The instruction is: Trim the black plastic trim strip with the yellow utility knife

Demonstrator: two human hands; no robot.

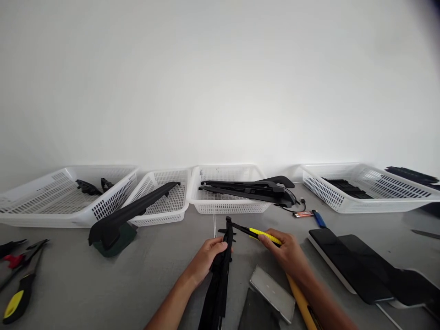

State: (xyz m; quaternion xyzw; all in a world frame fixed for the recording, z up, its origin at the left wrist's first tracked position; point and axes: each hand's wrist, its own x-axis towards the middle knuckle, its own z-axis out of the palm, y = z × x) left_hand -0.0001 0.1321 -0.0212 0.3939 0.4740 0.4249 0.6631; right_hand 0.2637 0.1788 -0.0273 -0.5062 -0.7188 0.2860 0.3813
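Note:
My left hand (209,257) is closed around a long black plastic trim piece (217,288), which points away from me with its narrow end up. Pinched in my right hand (287,252) is a slim yellow-and-black utility knife (264,235). Its dark tip reaches left to the far end of the trim piece and seems to touch it. Below my hands lie a clear-and-grey flat case (273,292) and a dark flat piece (257,311). A yellow handle (299,302) runs partly under my right forearm.
White baskets line the wall: a left one (89,211), a small one (161,217), a middle one (230,207) with black trim pieces (247,189), and a right one (371,205). Another trim piece (134,211) leans leftward. Phones (350,263) lie right; a screwdriver (20,298) lies left.

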